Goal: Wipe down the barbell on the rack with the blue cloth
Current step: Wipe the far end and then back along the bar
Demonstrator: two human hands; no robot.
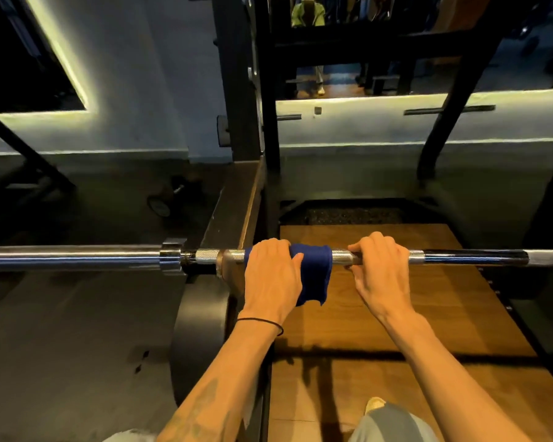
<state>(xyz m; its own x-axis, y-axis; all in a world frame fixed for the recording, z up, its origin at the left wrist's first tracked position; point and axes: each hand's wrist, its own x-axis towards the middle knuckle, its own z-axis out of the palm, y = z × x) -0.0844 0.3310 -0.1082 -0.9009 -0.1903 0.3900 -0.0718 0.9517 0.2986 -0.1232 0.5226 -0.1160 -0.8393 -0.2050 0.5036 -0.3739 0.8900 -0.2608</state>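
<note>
A steel barbell (pixel 77 256) runs across the view at chest height, its thick sleeve and collar on the left, its knurled shaft in the middle. A blue cloth (pixel 315 272) is draped over the shaft, one end hanging down on my side. My left hand (pixel 272 275) presses the cloth around the bar, covering the cloth's left part. My right hand (pixel 382 266) grips the bare shaft just to the right of the cloth.
Black rack uprights (pixel 270 122) stand behind the bar. A wooden lifting platform (pixel 428 314) lies under it. A black weight plate (pixel 198 339) stands at the lower left. A mirror (pixel 348 43) on the far wall reflects a person. A dumbbell (pixel 160 204) lies on the floor at left.
</note>
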